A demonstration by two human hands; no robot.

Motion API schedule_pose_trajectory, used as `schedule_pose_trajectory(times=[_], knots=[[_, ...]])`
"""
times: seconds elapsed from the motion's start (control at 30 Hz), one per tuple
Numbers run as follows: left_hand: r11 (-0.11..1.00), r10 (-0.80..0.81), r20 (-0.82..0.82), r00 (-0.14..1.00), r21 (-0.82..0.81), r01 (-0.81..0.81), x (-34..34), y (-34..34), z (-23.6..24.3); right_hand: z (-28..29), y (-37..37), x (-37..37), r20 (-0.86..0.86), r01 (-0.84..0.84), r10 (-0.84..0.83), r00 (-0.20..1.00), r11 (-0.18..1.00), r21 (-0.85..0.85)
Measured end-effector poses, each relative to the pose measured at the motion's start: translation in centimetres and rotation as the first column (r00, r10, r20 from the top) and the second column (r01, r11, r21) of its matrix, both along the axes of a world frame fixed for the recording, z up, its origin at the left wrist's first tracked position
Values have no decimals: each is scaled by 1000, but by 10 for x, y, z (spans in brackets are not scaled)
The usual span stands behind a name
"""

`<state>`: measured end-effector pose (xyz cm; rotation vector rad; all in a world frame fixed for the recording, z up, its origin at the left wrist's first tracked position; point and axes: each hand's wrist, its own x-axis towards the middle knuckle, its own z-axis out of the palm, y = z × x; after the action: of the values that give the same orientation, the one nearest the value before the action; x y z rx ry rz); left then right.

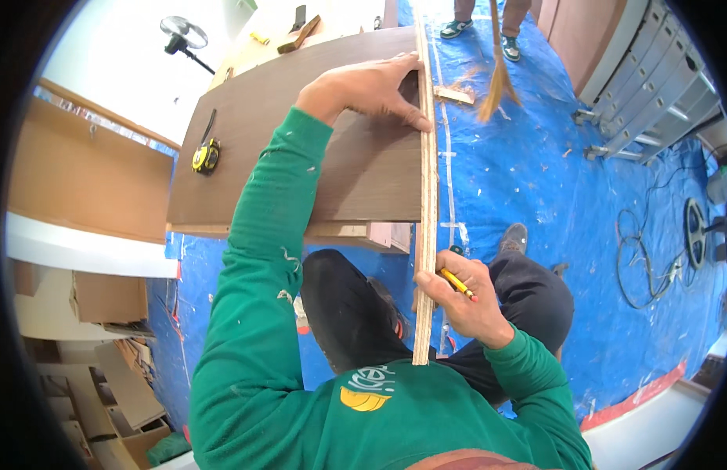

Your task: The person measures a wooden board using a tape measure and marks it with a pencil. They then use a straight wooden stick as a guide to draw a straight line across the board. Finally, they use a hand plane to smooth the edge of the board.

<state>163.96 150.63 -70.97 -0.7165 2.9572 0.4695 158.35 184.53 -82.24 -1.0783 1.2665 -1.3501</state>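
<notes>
A long narrow plywood strip (428, 180) stands on edge along the right end of a dark brown wood panel (371, 168) and reaches back toward my chest. My left hand (363, 88) grips the strip near its far end, thumb and fingers apart along it, the palm above the panel. Near the strip's close end, my right hand (467, 301) is closed around a yellow pencil (457, 285) with a red tip. Its thumb presses on the strip's edge; the fingers beyond are partly hidden. A yellow and black tape measure (206, 156) lies on the panel's left part.
Blue sheeting (528, 180) covers the floor. Ahead, a person with a broom (498, 78) stands beside a wood offcut (454, 95) and shavings. A folded metal ladder (653, 78) and a cable (633, 266) are at right. Cardboard and boards (128, 384) lie lower left.
</notes>
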Motion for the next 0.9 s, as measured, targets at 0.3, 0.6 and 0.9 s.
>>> schedule_pose_trajectory(times=[0.3,0.6,0.9], knots=[[1000,0,33,999,25,-1,-1,-1,2,72,-44,-77,-505,195,-301,809,948,-252],[999,-35,15,999,-6,35,-11,-6,-4,47,-287,-192,-24,325,-351,936,890,-320],[999,-42,-33,999,1,42,-3,-1,-1,16,-351,-191,-163,408,-502,850,820,-401]])
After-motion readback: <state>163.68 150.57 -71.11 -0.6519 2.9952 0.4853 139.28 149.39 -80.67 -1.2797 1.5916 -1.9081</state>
